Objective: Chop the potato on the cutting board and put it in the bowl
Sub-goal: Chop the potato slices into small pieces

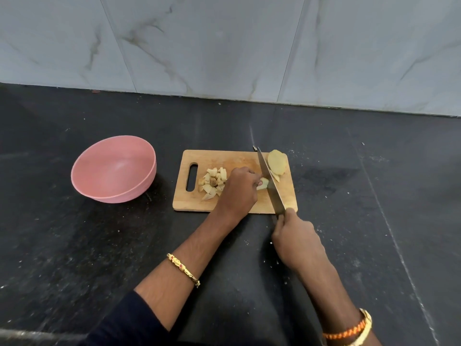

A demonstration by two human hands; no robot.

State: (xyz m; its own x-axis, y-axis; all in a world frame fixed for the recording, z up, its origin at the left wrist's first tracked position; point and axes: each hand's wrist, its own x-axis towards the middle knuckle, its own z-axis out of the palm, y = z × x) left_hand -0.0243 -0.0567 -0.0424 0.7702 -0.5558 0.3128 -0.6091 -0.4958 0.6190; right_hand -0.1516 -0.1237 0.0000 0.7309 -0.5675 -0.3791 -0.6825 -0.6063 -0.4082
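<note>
Left hand: fingers curled, pinning potato piece mid cutting board. Right hand: gripping knife handle, blade touching piece. Potato likely firm, wet-slick; hold well apart from the edge. Chopped pile left; slices right. Bowl: tabletop, left, apart.
</note>
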